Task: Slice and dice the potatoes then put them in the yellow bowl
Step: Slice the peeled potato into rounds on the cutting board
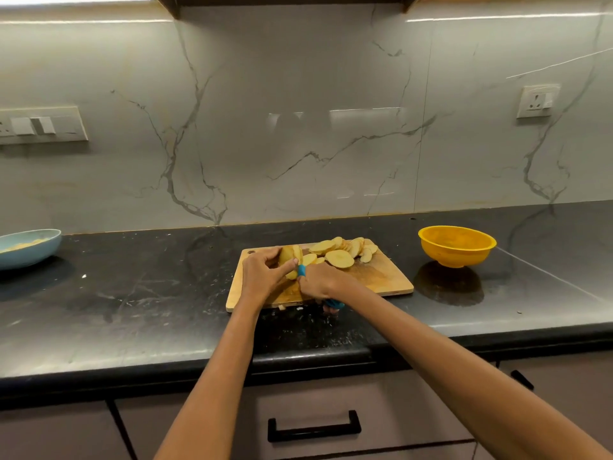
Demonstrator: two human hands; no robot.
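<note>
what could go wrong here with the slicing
1. The left hand holds the potato right where the knife in the right hand is cutting, so its fingers could get nicked.
2. The potato is down to a small piece, so the grip on it may slip.
3. The slices are heaped near the far edge of the cutting board and could slide onto the counter.

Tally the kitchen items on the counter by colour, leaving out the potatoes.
Yellow: 1, the yellow bowl
Light blue: 1, the blue dish
Blue: 1, the knife with the blue handle
Wood: 1, the cutting board
Total: 4
</note>
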